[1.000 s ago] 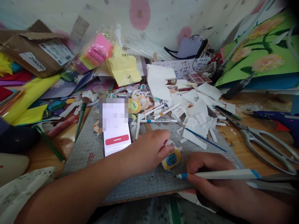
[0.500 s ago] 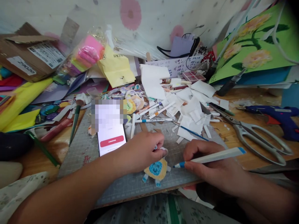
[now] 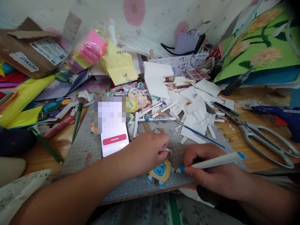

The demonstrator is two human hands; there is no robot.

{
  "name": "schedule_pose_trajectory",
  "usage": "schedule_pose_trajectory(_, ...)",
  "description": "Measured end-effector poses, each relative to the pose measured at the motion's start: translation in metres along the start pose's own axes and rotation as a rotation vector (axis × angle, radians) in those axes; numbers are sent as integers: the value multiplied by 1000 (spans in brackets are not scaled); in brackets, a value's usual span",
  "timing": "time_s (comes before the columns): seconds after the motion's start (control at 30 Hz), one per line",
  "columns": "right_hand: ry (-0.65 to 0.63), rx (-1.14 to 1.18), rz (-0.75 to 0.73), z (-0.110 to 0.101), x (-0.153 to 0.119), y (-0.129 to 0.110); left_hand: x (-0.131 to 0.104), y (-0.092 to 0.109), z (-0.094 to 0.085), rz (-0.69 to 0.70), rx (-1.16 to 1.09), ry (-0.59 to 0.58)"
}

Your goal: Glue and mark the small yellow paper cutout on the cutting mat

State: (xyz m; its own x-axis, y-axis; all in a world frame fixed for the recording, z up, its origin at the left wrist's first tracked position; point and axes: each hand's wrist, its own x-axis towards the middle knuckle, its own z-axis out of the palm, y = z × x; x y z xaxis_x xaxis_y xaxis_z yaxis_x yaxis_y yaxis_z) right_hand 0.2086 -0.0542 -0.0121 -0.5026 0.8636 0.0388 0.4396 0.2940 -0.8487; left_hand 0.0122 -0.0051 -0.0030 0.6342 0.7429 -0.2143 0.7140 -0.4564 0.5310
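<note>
My left hand (image 3: pixel 153 150) is closed, thumb and finger pinching the white upper end of a small paper cutout (image 3: pixel 167 168). This cutout has a yellow body, a blue patch in its middle and short tabs around the edge, the two lower ones coloured blue. In my right hand (image 3: pixel 206 167) is a blue-tipped white marker (image 3: pixel 219 160), held like a pen, its nib pointing left. The nib is right by the cutout's pale right-hand tab; whether it touches I cannot tell. Under both hands lies a grey cutting mat (image 3: pixel 131 187).
A lit phone (image 3: pixel 114 125) lies left of my hands. Beyond them are paper scraps (image 3: pixel 192 115), several markers (image 3: pixel 157 119) and a thin blue brush (image 3: pixel 203 136). Large scissors (image 3: pixel 257 134) and a blue glue gun (image 3: pixel 278 113) are at the right, a cardboard box (image 3: pixel 30 50) back left.
The view has shifted slightly, moving the scene to the right. Relative to the cutout, the marker's nib has come closer to the right-hand tab. Both hands keep their grip.
</note>
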Motion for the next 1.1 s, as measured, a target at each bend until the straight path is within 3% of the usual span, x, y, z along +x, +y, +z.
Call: schedule_pose_trajectory(1.1,-8,-19,20,1,-1,3,-2,1,-1,4,-28,10)
